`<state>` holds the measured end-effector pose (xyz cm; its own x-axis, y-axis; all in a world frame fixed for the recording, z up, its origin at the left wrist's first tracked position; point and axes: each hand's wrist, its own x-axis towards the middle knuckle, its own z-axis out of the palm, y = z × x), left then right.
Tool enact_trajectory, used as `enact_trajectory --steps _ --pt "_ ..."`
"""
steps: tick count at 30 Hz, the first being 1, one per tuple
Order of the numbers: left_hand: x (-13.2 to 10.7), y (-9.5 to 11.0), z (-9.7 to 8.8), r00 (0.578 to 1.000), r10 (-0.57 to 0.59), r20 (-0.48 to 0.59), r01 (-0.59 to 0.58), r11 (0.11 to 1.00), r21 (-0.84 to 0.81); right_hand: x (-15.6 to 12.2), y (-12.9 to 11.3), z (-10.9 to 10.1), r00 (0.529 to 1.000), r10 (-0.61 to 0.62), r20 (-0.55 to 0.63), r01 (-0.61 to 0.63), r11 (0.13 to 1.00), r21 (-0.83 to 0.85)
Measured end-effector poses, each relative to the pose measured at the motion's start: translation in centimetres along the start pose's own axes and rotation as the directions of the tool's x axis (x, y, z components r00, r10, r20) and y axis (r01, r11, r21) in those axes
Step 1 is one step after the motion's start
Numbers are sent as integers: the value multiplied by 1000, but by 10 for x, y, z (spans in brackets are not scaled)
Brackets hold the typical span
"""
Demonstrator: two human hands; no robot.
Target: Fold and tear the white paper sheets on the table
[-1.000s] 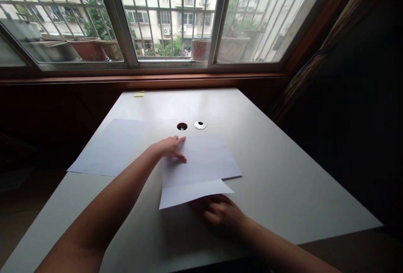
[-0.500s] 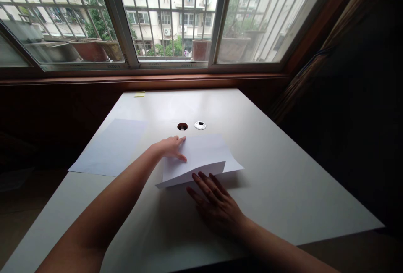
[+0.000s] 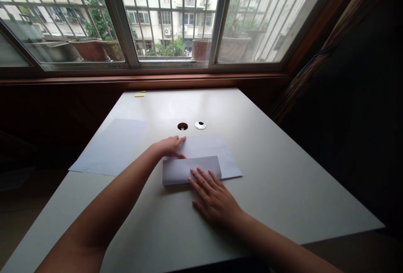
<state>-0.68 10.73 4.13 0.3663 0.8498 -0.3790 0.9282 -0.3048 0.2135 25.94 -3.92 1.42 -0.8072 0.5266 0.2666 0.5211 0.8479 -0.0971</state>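
Note:
A sheet of white paper (image 3: 204, 146) lies on the white table in front of me. Its near part is turned over toward the window as a greyish flap (image 3: 181, 171). My left hand (image 3: 172, 146) rests on the sheet's left side with the thumb and forefinger spread, the thumb tip at the flap's upper edge. On the flap's near right part lie the outstretched fingertips of my right hand (image 3: 214, 197), the thumb apart on the table side. Neither hand grasps anything.
Another sheet of paper (image 3: 110, 147) lies at the table's left edge. Beyond my hands are a round cable hole (image 3: 182, 126) and its silver cover (image 3: 200, 125). Yellow sticky notes (image 3: 140, 94) sit at the table's far edge, below the barred window.
The paper's near flap, raised and slanting before, now lies folded over nearly flat. My right hand has moved slightly forward onto it. My left hand has stayed in place.

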Motion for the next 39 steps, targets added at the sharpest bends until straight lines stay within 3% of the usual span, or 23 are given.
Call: enact_trajectory --steps 7,17,26,39 --pt "0 -1 2 1000 11 -15 -11 1000 0 4 3 3 999 9 51 -8 1000 -9" --pt "-1 1 -1 1000 -11 6 12 1000 -5 9 7 8 999 -28 27 28 1000 2" --pt "2 -2 2 1000 8 -1 -8 1000 9 20 8 4 980 -188 71 183 980 79" --pt "-1 0 1 1000 5 -9 -5 1000 -6 27 11 9 978 -169 126 153 980 127"
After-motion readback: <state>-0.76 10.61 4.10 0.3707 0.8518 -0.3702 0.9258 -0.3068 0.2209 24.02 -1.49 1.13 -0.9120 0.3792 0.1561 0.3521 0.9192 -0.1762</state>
